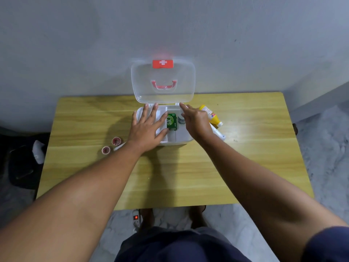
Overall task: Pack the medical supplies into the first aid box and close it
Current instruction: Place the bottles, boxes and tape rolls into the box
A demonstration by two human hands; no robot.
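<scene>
The white first aid box (181,138) stands open on the table, its clear lid (163,82) upright with a red cross tab. Inside lie a green carton (171,121) and a white jar (181,120). My left hand (148,127) lies flat with spread fingers over the box's left side and its white tray. My right hand (194,120) reaches over the box's right rear corner with the index finger stretched out, holding nothing I can see. A yellow bottle (210,115) and a white tube (218,133) lie just right of the box. Two small tape rolls (111,145) sit to the left.
The wooden table (170,176) stands against a grey wall. A dark bag with a white item (38,151) sits on the floor at the left. A power strip (136,218) with a lit switch lies under the table's front edge.
</scene>
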